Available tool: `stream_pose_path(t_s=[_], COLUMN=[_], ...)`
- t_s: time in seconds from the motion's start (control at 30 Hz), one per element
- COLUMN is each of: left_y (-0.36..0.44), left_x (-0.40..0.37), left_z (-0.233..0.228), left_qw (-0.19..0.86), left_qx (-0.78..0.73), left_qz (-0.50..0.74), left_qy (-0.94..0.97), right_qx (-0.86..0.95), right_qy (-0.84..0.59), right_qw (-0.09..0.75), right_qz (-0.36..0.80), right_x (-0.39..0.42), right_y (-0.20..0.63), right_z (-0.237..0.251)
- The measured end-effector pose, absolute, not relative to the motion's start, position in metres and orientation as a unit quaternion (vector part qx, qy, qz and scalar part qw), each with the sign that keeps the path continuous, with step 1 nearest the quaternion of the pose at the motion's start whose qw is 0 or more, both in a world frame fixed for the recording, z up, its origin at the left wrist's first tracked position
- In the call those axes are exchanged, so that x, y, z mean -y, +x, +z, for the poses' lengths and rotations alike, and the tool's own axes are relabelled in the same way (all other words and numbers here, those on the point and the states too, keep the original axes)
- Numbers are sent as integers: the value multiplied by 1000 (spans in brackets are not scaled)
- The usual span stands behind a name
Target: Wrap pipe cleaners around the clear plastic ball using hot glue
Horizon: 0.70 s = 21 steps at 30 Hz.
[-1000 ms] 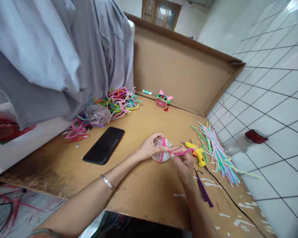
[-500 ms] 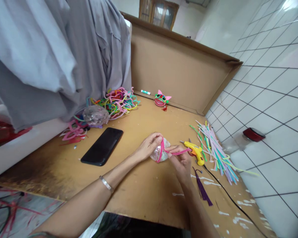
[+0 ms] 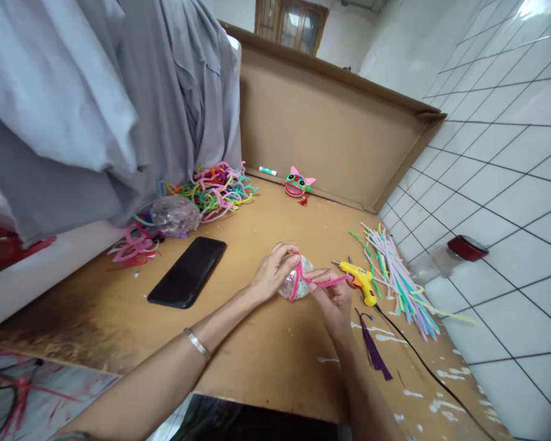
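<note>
A clear, rounded plastic piece (image 3: pixel 286 286) sits between my hands over the middle of the table. My left hand (image 3: pixel 274 269) is closed on its left side, with the thumb on top. Around the piece runs a bright pink pipe cleaner (image 3: pixel 326 283), whose loose end points right. My right hand (image 3: pixel 331 296) pinches this pipe cleaner at the right side of the plastic. Just right of that hand lies a yellow glue gun (image 3: pixel 359 280) with a black cord. A purple tassel (image 3: pixel 374 348) lies below the gun.
A black phone (image 3: pixel 187 272) lies at left. Behind it are a clear crumpled plastic piece (image 3: pixel 175 214) and tangled pipe cleaners (image 3: pixel 223 187). At the back stand a marker (image 3: pixel 267 171) and a cat-eared figure (image 3: pixel 296 184). Straight pipe cleaners (image 3: pixel 406 288) and a red-lidded jar (image 3: pixel 467 248) are right.
The whole view has shifted very slightly. Both hands keep the same hold on the plastic piece and the pink pipe cleaner.
</note>
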<state>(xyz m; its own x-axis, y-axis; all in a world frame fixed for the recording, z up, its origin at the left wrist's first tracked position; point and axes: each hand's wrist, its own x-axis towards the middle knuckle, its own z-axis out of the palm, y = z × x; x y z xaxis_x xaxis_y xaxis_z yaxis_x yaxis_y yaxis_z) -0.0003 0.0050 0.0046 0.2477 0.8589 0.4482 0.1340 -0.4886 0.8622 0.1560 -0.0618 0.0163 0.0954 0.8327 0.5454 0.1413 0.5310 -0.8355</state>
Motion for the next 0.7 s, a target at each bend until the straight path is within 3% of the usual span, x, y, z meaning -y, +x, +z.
stream_pose_path(t_s=[0.4,0.7], left_y=[0,-8], left_x=[-3,-1], left_z=[3,10], left_qw=[383,377], left_qx=[-371,-325], left_qz=[513,432], left_qy=[673,752], right_qx=[612,604], right_qy=[-399,-403], right_qw=[625,631], right_qz=[277,274], right_x=[61,62], right_y=[156,157], right_z=[14,15])
